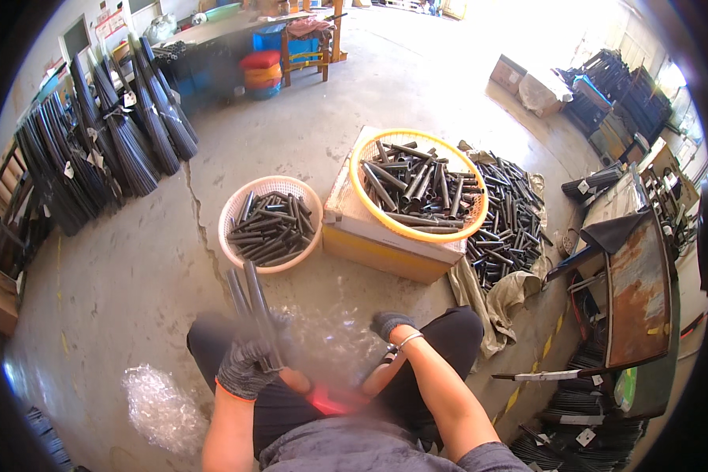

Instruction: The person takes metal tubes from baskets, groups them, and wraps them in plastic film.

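My left hand, in a dark grey knit glove with an orange cuff, is closed around a few black tubes. They point up and away over my left thigh, beside the pink basket. Crumpled clear plastic film spreads between my knees, blurred in part. At its right edge is my right hand, also gloved, above my right thigh. Its fingers look curled, and what they hold is hidden. A bright red patch shows in my lap, too blurred to name.
Short black tubes fill the pink basket and a yellow-rimmed basket on a cardboard box. More tubes lie heaped on a cloth at right. Plastic film lies at left. Long tube bundles lean far left; a rusty metal panel stands right.
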`<state>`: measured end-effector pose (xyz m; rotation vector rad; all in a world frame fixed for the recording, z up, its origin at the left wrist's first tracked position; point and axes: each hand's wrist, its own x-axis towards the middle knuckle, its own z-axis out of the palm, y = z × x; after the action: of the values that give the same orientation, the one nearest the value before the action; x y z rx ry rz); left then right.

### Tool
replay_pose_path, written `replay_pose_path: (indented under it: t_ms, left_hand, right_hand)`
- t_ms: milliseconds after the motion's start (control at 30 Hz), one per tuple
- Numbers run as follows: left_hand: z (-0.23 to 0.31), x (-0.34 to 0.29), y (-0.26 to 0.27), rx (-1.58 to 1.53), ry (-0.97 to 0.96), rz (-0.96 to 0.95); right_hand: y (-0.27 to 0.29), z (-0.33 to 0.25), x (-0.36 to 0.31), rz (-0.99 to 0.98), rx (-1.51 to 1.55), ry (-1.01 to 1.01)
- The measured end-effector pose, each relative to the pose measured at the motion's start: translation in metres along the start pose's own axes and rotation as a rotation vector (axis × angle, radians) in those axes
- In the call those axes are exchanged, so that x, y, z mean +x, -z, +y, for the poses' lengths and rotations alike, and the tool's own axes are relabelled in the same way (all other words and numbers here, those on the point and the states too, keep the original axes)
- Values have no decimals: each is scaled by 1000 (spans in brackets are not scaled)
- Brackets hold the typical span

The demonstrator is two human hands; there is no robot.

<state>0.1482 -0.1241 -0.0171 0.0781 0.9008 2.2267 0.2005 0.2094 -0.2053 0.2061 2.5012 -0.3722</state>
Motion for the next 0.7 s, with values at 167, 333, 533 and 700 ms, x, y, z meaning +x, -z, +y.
replay_pose_path:
  t_ms: [167,333,533,700]
  left_hand:
    - [-16,16,-11,286,18,9]
    - [-19,18,-2,261,29,-16]
    - [7,0,-21,-122,94,-43]
    - [20,-1,-36,-81,102,-72]
  right_hand:
    - [144,-127,-106,-71,1355,590]
    - [123,-144,-97,-28,1234,617]
    - [-16,9,7,120,211,-68]
    - [58,-35,-25,151,503,-19]
